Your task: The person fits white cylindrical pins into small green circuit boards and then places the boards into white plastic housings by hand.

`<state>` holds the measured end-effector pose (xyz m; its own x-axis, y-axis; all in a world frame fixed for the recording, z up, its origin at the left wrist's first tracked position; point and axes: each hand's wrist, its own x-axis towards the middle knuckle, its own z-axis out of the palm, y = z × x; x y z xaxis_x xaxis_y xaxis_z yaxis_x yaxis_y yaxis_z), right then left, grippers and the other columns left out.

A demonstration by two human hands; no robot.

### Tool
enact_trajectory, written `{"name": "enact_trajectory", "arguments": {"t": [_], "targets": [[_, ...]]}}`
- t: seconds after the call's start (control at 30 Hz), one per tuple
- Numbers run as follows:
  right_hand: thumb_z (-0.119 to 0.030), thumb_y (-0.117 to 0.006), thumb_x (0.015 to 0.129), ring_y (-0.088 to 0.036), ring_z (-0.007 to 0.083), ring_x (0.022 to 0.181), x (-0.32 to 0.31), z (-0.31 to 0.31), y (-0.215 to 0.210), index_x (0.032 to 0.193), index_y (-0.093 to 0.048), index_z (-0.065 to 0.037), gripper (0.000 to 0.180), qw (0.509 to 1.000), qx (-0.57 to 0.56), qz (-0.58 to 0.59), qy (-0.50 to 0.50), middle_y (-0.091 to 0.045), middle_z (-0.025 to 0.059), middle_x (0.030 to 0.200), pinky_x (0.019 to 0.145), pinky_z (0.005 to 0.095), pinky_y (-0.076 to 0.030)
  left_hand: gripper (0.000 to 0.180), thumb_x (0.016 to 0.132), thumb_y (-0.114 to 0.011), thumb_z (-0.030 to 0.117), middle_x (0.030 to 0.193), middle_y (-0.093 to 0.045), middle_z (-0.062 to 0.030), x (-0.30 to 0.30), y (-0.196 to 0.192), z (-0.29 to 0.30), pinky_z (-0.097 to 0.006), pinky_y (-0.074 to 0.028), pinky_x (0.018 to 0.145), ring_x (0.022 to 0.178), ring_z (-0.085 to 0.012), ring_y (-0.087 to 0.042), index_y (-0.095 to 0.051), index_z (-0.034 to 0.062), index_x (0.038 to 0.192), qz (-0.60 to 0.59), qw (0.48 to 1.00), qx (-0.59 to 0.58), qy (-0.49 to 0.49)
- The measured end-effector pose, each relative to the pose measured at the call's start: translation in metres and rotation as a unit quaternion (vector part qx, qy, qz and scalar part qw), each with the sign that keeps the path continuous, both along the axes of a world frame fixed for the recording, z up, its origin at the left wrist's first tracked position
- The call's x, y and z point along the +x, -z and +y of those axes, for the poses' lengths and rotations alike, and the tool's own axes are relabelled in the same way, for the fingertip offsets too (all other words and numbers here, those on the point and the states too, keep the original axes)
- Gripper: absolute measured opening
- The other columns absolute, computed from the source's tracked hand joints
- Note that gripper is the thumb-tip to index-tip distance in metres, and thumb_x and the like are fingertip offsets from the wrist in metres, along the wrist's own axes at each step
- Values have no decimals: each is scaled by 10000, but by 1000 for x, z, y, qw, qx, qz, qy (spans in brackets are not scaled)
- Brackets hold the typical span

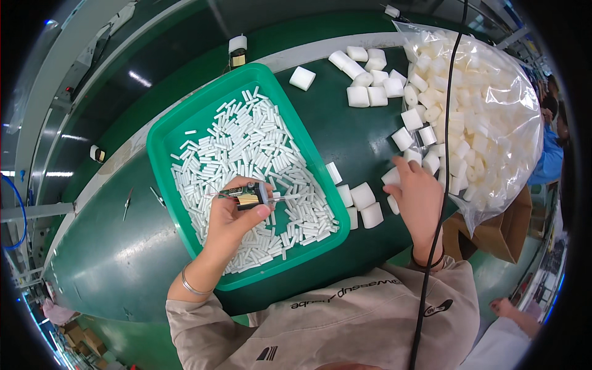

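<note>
Over the green tray, my left hand holds a small black motor-like device between thumb and fingers. A circuit board and a yellow block show on it, and a thin shaft points right. The green tray beneath holds many short white tubes. On the right, my right hand has thumb and fingers closed about a white foam cylinder, one among several loose pieces. Just beyond that hand, a clear plastic bag full of similar foam cylinders lies with its mouth towards the tray.
Loose foam cylinders lie on the dark green table. Devices with white caps stand on the far belt. A black cable hangs across the right side. A cardboard box is below the bag. Another person's hand shows lower right.
</note>
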<state>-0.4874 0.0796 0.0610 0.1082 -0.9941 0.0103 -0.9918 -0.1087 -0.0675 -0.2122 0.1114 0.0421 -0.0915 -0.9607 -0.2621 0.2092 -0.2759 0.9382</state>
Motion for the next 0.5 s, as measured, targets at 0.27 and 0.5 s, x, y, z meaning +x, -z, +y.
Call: {"name": "enact_trajectory", "arguments": {"t": [0.27, 0.5], "targets": [[-9, -650, 668, -600, 269, 763, 32, -3, -1, 927, -535, -37, 284, 943, -20, -317, -96, -595, 114, 893, 661, 313, -463, 339, 672, -665, -38, 989, -574, -128, 3, 0, 0, -259, -460, 761, 927, -172, -562, -506, 30, 964, 70, 996, -59, 1], [16, -605, 727, -545, 210, 988, 87, 10, 18, 1017, -497, -16, 312, 679, 137, -704, -158, -543, 128, 1094, 803, 268, -433, 388, 567, -726, 73, 927, -568, -139, -2, 6, 0, -294, -422, 779, 852, -188, -542, -518, 55, 894, 80, 989, -122, -19]]}}
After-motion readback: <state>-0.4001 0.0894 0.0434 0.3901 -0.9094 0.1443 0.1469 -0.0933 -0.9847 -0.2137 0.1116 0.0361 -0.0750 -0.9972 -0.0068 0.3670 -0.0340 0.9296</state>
